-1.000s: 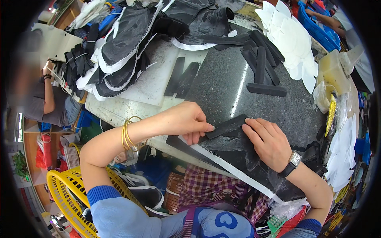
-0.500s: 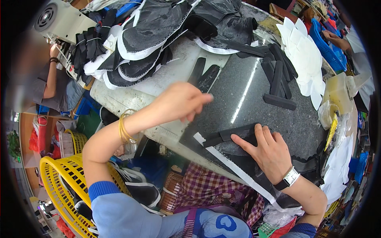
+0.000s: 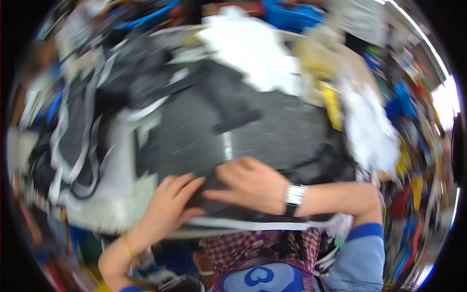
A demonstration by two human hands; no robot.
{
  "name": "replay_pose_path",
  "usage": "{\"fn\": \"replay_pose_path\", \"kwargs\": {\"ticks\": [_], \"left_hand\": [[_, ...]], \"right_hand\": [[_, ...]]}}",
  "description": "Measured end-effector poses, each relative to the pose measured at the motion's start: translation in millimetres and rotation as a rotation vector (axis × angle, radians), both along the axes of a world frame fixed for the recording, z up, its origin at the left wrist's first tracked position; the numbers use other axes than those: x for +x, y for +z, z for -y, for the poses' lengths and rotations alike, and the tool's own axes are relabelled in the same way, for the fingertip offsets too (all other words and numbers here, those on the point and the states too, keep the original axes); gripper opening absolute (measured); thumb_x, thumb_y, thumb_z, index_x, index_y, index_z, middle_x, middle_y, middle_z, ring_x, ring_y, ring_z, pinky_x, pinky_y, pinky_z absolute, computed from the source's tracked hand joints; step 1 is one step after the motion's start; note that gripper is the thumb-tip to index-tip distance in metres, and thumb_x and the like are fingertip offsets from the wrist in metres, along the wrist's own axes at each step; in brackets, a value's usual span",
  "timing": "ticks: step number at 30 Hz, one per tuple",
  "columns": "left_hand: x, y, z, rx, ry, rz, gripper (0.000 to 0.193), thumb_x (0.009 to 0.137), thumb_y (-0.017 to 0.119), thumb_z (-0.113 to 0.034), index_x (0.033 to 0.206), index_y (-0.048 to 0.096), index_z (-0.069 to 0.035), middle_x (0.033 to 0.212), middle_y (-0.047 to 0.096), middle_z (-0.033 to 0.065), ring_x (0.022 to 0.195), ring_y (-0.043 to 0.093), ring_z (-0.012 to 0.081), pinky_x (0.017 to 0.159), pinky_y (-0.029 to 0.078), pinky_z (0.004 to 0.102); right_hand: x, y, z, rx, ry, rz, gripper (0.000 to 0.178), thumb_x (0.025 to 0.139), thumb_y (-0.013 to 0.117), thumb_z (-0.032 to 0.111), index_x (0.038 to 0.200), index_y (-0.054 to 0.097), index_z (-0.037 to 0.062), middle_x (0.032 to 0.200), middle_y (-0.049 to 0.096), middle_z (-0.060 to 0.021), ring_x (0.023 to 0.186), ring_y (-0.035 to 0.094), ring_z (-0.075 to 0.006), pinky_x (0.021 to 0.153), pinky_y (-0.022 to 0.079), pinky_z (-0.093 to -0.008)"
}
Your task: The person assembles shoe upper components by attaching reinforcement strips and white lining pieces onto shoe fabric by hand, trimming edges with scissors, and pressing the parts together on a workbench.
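A black fabric piece (image 3: 231,213) with a white strip along its edge lies at the near side of the dark worktop. Over it my right hand (image 3: 253,186) rests with fingers stretched out, pointing left; a watch is on that wrist. My left hand (image 3: 168,204) is at the piece's left end, fingers extended and apart, thumb toward the right hand. Whether its fingertips touch the fabric is blurred. Beyond the hands, several black strips (image 3: 231,104) lie in a loose heap on the dark stone slab (image 3: 292,121).
White cut pieces (image 3: 248,46) are stacked at the far side. Black pieces with white edges (image 3: 75,131) pile up on the left. At right lie white sheets (image 3: 367,126) and a yellow object (image 3: 332,104). A blue basket (image 3: 292,17) stands beyond the table.
The view has swung to the right and blurred. My left hand has come down from above the slab to the fabric piece, its fingers now spread. My right hand stays on the piece.
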State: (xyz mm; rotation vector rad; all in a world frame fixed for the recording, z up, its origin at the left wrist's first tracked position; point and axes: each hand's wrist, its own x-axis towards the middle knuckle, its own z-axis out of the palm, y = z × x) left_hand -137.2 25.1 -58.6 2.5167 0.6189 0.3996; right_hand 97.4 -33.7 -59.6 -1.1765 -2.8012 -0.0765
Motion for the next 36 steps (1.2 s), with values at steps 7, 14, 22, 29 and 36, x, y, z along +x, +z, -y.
{"fn": "replay_pose_path", "kwargs": {"ticks": [7,14,22,29,36], "left_hand": [[16.5,26.5,26.0,-0.128,0.183,-0.256,0.054,0.061,0.075,-0.008,0.109,0.052,0.004,0.093,0.053,0.0165,0.081,0.049,0.0322,0.071,0.042,0.0386],[0.0,7.5,28.3,-0.058,0.194,-0.094,0.039,0.066,0.073,-0.009,0.096,0.051,0.001,0.09,0.052,0.0168,0.085,0.05,0.0365,0.075,0.042,0.0396],[-22.7,8.1,-3.2,-0.491,0.093,-0.038,0.04,0.077,0.066,-0.005,0.114,0.051,-0.008,0.102,0.061,0.0149,0.092,0.062,0.0262,0.079,0.048,0.0328],[-30.1,12.1,5.6,-0.974,-0.046,0.162,0.048,0.078,0.06,0.006,0.124,0.05,-0.001,0.117,0.055,0.0028,0.096,0.054,0.0088,0.085,0.044,0.0242],[14.0,43.3,39.3,-1.119,-0.067,0.471,0.048,0.078,0.063,0.005,0.124,0.049,-0.001,0.112,0.055,0.0005,0.085,0.048,0.0013,0.075,0.041,0.0165]], "right_hand": [[105.7,93.9,95.6,0.257,-0.784,-0.265,0.03,0.07,0.057,0.005,0.1,0.058,0.0051,0.095,0.061,-0.0116,0.08,0.06,-0.03,0.068,0.049,-0.038],[202.4,34.7,185.2,-0.328,-0.935,-0.241,0.066,0.068,0.052,-0.008,0.131,0.039,0.0053,0.111,0.05,-0.0203,0.103,0.05,-0.0366,0.088,0.043,-0.0384],[206.6,21.2,199.9,-0.134,-0.883,-0.026,0.063,0.072,0.056,-0.006,0.132,0.041,0.0052,0.118,0.05,-0.0191,0.112,0.047,-0.0364,0.093,0.039,-0.0389],[223.1,77.0,246.8,0.329,-1.164,-0.283,0.052,0.084,0.052,-0.003,0.134,0.041,0.0048,0.125,0.052,-0.0144,0.107,0.054,-0.0236,0.089,0.042,-0.0306],[54.9,87.6,178.5,0.119,-0.671,-0.512,0.049,0.054,0.069,0.014,0.1,0.056,0.0041,0.076,0.052,-0.0112,0.063,0.053,-0.0274,0.056,0.043,-0.0336]]}}
